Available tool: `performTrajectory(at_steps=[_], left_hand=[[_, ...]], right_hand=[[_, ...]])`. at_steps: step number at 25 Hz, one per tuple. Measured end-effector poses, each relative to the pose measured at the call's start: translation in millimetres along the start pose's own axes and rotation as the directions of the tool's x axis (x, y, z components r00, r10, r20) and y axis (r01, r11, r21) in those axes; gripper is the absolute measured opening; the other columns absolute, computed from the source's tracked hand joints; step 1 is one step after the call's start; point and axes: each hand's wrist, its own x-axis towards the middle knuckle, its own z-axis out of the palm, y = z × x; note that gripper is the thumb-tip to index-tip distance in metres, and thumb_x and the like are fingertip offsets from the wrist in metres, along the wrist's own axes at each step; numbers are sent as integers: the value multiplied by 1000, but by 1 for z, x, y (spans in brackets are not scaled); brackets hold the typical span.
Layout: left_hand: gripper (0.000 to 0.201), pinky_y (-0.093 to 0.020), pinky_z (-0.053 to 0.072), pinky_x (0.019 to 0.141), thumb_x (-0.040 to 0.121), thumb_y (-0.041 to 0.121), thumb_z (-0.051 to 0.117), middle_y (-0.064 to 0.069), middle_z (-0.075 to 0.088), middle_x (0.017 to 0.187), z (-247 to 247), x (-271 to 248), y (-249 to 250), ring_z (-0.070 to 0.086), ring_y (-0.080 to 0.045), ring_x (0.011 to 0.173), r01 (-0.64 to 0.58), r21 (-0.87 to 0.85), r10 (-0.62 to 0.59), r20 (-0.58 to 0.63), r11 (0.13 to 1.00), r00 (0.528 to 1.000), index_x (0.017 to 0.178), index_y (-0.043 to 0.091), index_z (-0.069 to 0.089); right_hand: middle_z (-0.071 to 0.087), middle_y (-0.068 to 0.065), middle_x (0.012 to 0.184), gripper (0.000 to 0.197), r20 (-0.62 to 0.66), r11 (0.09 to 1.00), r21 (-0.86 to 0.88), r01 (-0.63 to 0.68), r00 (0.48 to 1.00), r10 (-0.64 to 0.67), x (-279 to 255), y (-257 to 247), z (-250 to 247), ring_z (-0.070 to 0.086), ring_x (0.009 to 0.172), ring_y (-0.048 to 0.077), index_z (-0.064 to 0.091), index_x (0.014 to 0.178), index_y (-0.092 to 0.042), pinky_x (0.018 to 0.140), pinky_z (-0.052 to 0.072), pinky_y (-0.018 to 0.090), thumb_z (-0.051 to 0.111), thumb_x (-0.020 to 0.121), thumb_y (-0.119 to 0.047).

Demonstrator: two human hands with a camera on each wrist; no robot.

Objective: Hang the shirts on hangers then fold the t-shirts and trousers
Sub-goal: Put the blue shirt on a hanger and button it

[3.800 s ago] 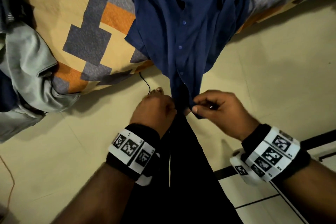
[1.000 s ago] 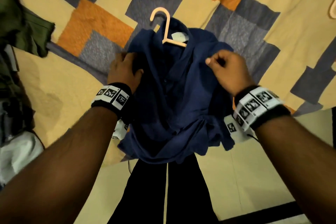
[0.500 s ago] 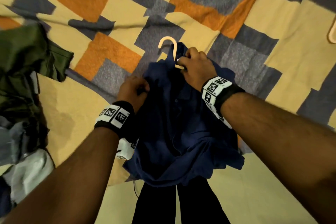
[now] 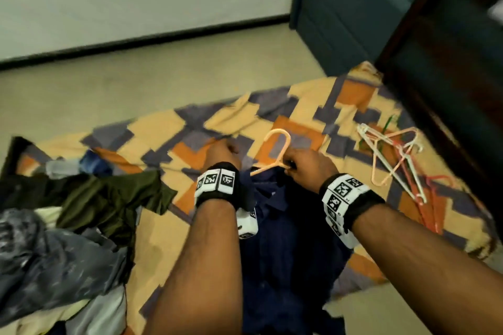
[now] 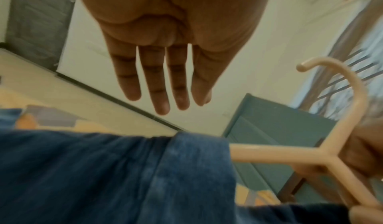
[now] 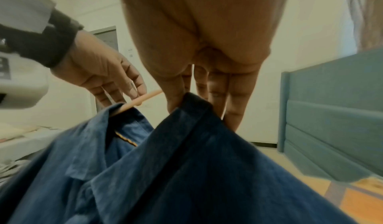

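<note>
A navy blue shirt (image 4: pixel 285 239) hangs on a peach plastic hanger (image 4: pixel 277 141) above the patterned bedsheet (image 4: pixel 231 117). My right hand (image 4: pixel 296 166) grips the hanger at its neck, together with the shirt's collar (image 6: pixel 192 103). In the left wrist view the hanger's left arm (image 5: pixel 269 152) sticks out bare from the shirt's shoulder (image 5: pixel 145 170). My left hand (image 4: pixel 221 152) hovers just above that shoulder with its fingers (image 5: pixel 163 96) straight, holding nothing.
Several loose hangers (image 4: pixel 394 160) lie on the sheet at the right. To the left sits a heap of clothes with an olive garment (image 4: pixel 109 198) and a grey one (image 4: pixel 54 261). A teal panel (image 4: pixel 340 8) and dark wooden furniture (image 4: pixel 449 62) stand behind.
My right hand went from the shirt's right shoulder to the hanger's neck and lifted it. My left hand let go of the left shoulder and opened. The head view tilted up.
</note>
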Motion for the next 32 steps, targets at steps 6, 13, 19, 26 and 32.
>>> performTrajectory(at_steps=[6, 13, 19, 26, 32], left_hand=[[26, -26, 41, 92, 88, 8, 57, -7, 67, 113, -78, -100, 53, 60, -26, 108, -476, -98, 451, -201, 874, 870, 110, 16, 66], [40, -44, 51, 85, 68, 8, 50, -12, 72, 94, -172, -204, 116, 66, -33, 88, -862, -44, 701, -562, 505, 439, 101, 13, 73], [38, -46, 51, 69, 67, -3, 60, -8, 67, 81, -239, -284, 198, 63, -31, 71, -950, 277, 668, -736, 147, -112, 99, 13, 74], [32, -39, 47, 68, 83, 12, 52, -6, 66, 86, -216, -300, 304, 63, -28, 71, -843, 489, 810, -387, -224, -440, 115, 20, 56], [24, -30, 27, 74, 85, 35, 45, 9, 60, 92, -117, -273, 392, 63, -14, 81, -782, 538, 946, 251, -314, -207, 108, 29, 47]], right_hand=[[66, 5, 105, 8, -373, 995, -89, -53, 928, 16, -107, -53, -137, 61, 99, 33, 58, 97, -25, 76, 48, 36, 55, 90, -27], [69, 3, 96, 18, -783, 981, -190, 41, 597, -177, -254, -127, -287, 64, 90, 32, 62, 98, -21, 75, 52, 45, 59, 84, -33], [68, 5, 95, 12, -910, 977, -210, 29, 360, -206, -354, -145, -380, 61, 81, 25, 65, 93, -18, 78, 52, 41, 71, 84, -23], [64, 2, 91, 4, -813, 884, -401, -240, 537, -223, -425, -77, -445, 62, 81, 28, 56, 91, -22, 66, 38, 30, 55, 94, -24], [61, 4, 107, 14, -579, 757, -492, -430, 811, 85, -430, 36, -443, 60, 91, 29, 43, 110, -26, 67, 38, 35, 44, 97, -24]])
